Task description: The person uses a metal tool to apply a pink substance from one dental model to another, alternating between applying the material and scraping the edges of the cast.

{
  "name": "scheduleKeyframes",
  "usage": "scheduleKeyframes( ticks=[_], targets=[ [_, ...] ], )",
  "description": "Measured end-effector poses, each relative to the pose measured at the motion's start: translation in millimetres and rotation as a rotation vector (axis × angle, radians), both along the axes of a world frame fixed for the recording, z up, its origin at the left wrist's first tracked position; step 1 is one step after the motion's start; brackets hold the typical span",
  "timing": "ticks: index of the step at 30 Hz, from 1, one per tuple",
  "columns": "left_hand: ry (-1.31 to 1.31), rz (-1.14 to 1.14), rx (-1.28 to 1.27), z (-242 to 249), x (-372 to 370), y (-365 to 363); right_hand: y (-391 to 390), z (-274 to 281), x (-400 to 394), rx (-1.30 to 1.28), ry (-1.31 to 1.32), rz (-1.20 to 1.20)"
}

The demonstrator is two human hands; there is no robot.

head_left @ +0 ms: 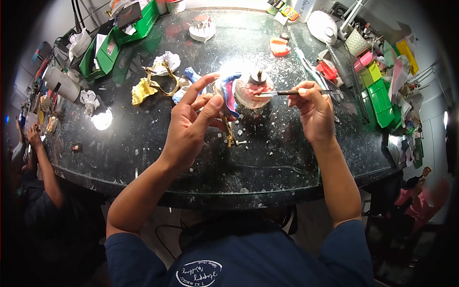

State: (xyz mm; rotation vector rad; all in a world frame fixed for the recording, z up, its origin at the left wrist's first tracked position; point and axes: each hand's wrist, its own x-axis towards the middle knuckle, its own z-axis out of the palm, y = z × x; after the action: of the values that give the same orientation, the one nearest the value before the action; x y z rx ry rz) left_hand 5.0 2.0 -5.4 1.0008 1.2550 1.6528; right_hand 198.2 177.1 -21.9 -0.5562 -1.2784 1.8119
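The blue-and-pink piece (231,98) is at upper centre of the frame, above the dark surface (267,160). The left hand (189,129) grips it between thumb and curled fingers; the rear finger contacts are hidden. A brass-coloured metal part (229,136) shows directly below it. The right hand (318,112) pinches a slim tool (287,92) between thumb and fingers, its pale blade in front of a glass jar (248,98); blade contact cannot be confirmed.

Handling: the piece is probably light, with a waxy, dent-prone rim. Support it by its pale backing or the metal part; avoid pressing the thin edge. The tool is probably light and stiff; hold it by the dark handle, clear of the blade.
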Motion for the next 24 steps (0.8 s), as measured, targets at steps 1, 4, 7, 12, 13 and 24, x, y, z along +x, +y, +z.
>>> scheduleKeyframes(
  ticks=[1,4,7,12,13,24],
  targets=[
    [0.002,0.003,-0.001,0,0,0,-1,2,-1,0.003,0.004,-0.006],
    [-0.010,0.007,0.004,0,0,0,-2,2,-1,0.000,-0.008,-0.022],
    [-0.005,0.007,0.000,1,1,-1,-3,3,-1,0.000,-0.015,-0.023],
    [-0.010,-0.002,0.012,0,0,0,-4,12,-4,0.003,0.107,-0.040],
    [-0.009,-0.004,0.014,-1,0,-1,-6,19,-6,0.051,0.103,-0.078],
    [-0.032,-0.018,-0.018,0,0,-1,-14,30,-11,0.329,0.040,-0.256]
  ],
)
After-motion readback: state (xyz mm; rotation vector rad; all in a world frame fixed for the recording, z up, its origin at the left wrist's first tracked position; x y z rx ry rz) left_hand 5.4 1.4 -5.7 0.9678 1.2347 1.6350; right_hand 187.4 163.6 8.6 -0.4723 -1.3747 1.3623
